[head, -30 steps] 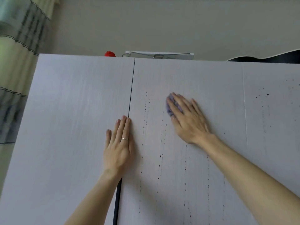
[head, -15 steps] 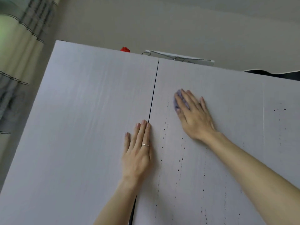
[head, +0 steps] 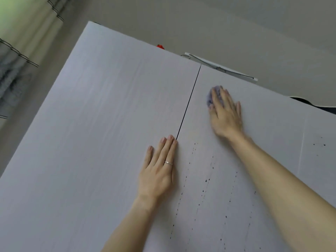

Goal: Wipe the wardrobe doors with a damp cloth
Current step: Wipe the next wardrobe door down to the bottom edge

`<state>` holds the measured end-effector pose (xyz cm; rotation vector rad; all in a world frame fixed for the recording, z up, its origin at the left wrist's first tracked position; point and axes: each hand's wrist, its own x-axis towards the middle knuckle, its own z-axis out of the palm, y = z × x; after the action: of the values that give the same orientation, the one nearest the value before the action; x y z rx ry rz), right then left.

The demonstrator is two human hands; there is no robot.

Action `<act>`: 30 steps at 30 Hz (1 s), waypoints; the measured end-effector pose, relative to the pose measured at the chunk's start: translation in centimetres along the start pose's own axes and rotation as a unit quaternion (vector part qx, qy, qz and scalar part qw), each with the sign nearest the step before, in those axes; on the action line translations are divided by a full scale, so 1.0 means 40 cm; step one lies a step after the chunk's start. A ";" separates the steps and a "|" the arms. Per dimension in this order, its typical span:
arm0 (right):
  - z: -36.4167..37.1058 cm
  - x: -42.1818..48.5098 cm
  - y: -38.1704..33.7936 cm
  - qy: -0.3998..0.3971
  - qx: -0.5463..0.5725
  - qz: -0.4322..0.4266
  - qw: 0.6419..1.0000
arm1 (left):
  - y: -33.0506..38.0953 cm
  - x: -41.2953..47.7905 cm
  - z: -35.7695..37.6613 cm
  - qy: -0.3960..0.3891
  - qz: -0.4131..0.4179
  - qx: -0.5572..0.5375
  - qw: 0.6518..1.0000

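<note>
Pressing flat against the left wardrobe door (head: 100, 124), the left hand (head: 158, 170) lies nearest the camera, its fingers (head: 164, 151) straight and close together, the outermost one just beside the dark vertical gap (head: 187, 106) between the doors. A thin metal ring (head: 168, 163) circles one finger. To the right of this hand, broken vertical trails of small dark specks (head: 207, 180) run down the right wardrobe door (head: 263, 110). Both doors are flat, matt, pale grey-white panels with a faint vertical grain.

Higher on the right door, the right hand (head: 225, 115) lies palm-down, its fingers (head: 221, 96) extended and slightly apart; its outline is somewhat blurred. The cloth (head: 210, 100), a small bluish-purple wad with a nubbly texture, sits under the fingertips, pressed to the door, its edge showing past them on the side towards the gap. A third panel (head: 323, 160), also speckled, adjoins on the right.

On the wardrobe top sit a small red object (head: 160, 46) and a flat white item bearing a wire hanger (head: 218, 67). Behind are a plain wall (head: 218, 24) and, at left, a striped curtain (head: 18, 70).
</note>
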<state>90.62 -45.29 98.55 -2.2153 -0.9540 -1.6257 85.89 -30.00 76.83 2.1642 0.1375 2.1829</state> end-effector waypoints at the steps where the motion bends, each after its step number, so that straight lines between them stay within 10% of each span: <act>1: 0.006 0.013 -0.012 0.027 0.015 0.053 0.998 | 0.001 0.001 0.000 0.003 -0.001 -0.001 1.000; 3: 0.039 -0.003 -0.065 0.073 0.015 0.074 0.994 | 0.000 0.004 -0.001 0.007 -0.006 0.000 1.000; 10: 0.071 -0.092 -0.045 -0.003 -0.061 -0.270 0.961 | 0.002 0.003 0.005 0.013 -0.008 -0.004 1.000; 17: 0.066 -0.046 -0.008 0.142 0.031 0.114 0.983 | 0.001 -0.004 0.006 -0.004 -0.019 -0.001 1.000; 20: 0.129 -0.160 -0.077 0.147 0.016 0.075 0.986 | 0.004 -0.007 0.007 -0.020 -0.024 -0.010 0.999; 26: 0.085 -0.228 0.018 -0.013 -0.099 -0.296 0.950 | 0.005 -0.013 -0.001 -0.036 -0.034 -0.022 0.999; 30: 0.089 -0.183 0.028 0.076 -0.028 -0.071 0.994 | 0.005 -0.011 0.000 -0.036 -0.033 -0.026 0.998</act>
<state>92.78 -46.90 90.81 -2.0644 -1.0567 -1.8756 85.90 -30.27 76.41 2.1751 0.1441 2.0466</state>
